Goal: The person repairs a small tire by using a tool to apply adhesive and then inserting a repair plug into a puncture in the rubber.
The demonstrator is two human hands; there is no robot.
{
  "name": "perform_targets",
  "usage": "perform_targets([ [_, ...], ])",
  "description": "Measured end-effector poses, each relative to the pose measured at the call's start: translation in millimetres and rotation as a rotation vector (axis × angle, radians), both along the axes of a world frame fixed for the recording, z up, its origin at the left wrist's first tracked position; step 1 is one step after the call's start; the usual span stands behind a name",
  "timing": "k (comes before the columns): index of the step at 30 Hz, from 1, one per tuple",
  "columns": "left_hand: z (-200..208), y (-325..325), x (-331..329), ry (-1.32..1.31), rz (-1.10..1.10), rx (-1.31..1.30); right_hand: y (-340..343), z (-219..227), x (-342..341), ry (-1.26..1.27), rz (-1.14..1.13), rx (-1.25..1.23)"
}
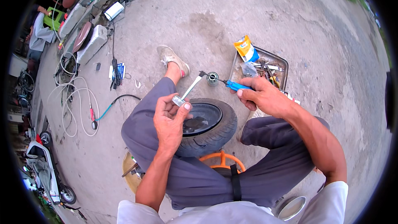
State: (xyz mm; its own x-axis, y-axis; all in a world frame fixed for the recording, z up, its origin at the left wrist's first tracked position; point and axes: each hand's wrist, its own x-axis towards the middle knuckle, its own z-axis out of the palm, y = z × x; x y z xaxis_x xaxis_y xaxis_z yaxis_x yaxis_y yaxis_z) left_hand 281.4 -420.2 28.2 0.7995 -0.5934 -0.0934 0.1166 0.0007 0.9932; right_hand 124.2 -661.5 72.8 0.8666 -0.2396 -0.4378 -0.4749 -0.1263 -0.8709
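The left hand [169, 118] is curled shut around a small silvery tube [178, 100], thumb and fingertips pinching its end; most of that tube is hidden inside the grip, so its full shape cannot be made out. The right hand [263, 96] is closed in a fist on the blue plastic handle of a slim tool [226, 84], whose dark metal shaft points left toward a white strip-like applicator [192, 86] rising from the tube; where the two tips meet is too small to read clearly.

Just below the hands, between the knees, lies a small black rubber tyre on its dark rim [209, 125], its near edge covered by the left forearm and grey trousers. An orange metal frame [222, 159] shows only partly beneath it.

To the far right, a shallow grey metal tray [280, 58] holds jumbled tools that are hard to tell apart, plus a yellow-and-blue foil packet [245, 48] leaning at its far-left corner. A small round tin [212, 78] stands just left of the tray.

Far left, coiled white hoses [72, 99] sprawl over the concrete, and a blue-and-white flat package [118, 71] lies near them.
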Motion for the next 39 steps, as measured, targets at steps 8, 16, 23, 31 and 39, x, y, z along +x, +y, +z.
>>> perform_targets([
  [8,-7.6,-3.5,-2.3,0.043,-0.064,0.004,3.4,0.9,3.0,-0.014,-0.012,0.076],
  [16,-6.0,9.7,4.5,-0.016,0.07,0.052,9.4,20.8,-19.0,-0.02,-0.087,-0.113],
  [23,-19.2,28.2,-37.9,-0.023,0.099,0.023,86.2,33.5,-84.8,-0.064,-0.06,-0.503],
  [31,-33.0,35.6,-43.1,-0.093,0.16,-0.002,141.4,10.5,-105.6,-0.104,0.021,-0.512],
  [39,-40.5,36.0,-45.4,-0.126,0.182,0.038,147.3,-10.8,-95.5,-0.103,0.087,-0.55],
])
